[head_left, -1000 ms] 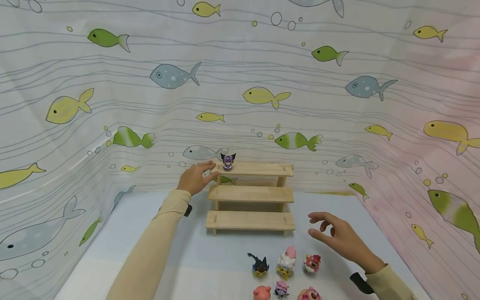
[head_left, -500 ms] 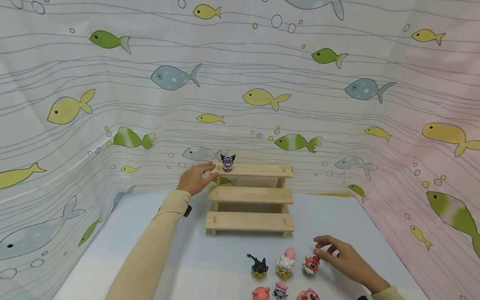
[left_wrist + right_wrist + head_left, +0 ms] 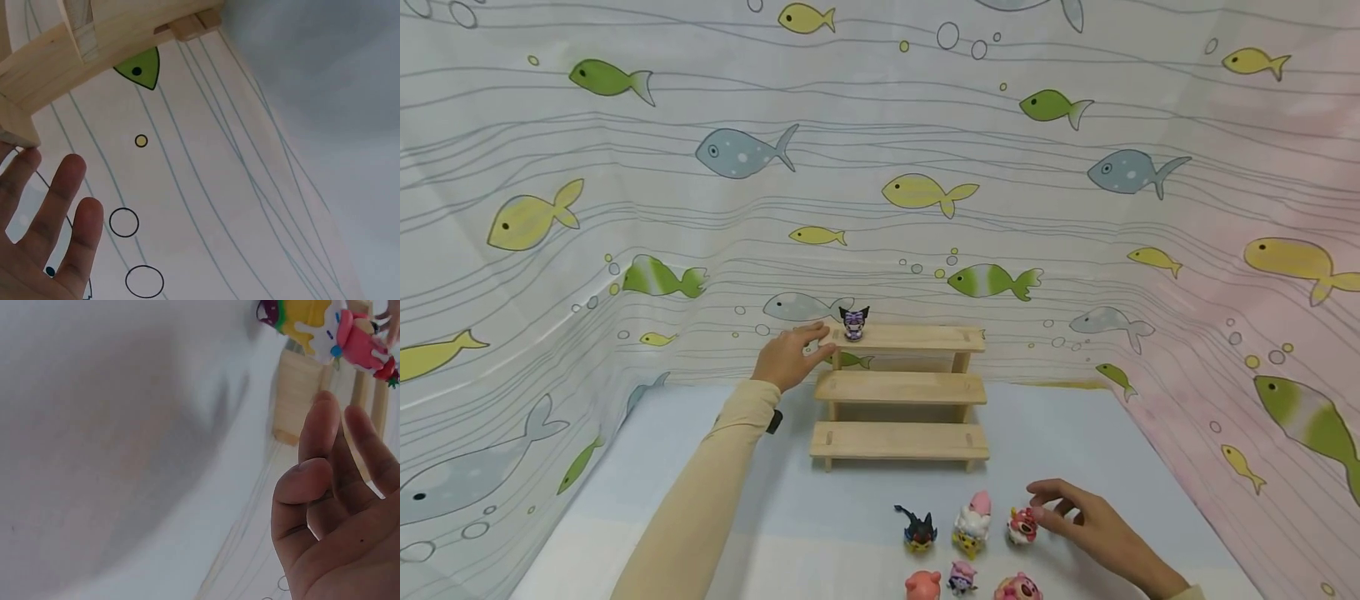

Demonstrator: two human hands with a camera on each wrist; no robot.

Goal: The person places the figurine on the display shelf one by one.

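Observation:
A three-step wooden stand (image 3: 900,388) sits at the back of the pale blue table. A small purple-and-black figure (image 3: 853,322) stands at the left end of its top step. My left hand (image 3: 808,340) rests against that end with straight fingers (image 3: 69,206), just left of the figure and apart from it; the stand's underside (image 3: 94,44) shows above them. My right hand (image 3: 1039,510) reaches in from the lower right and pinches the right side of a red-and-pink figure (image 3: 1022,525) with thumb and forefinger. In the right wrist view the other fingers (image 3: 319,462) are loosely curled below this figure (image 3: 362,344).
More small figures stand in front of the stand: a black one (image 3: 919,530), a white-and-pink one (image 3: 972,525), and a pink (image 3: 922,585), a purple (image 3: 962,577) and another pink one (image 3: 1018,588) at the bottom edge. A fish-print curtain (image 3: 925,192) walls in three sides.
My right hand came down and towards me from beside the stand to the red-and-pink figure, and its fingertips closed on it. My left hand and the purple figure stayed put.

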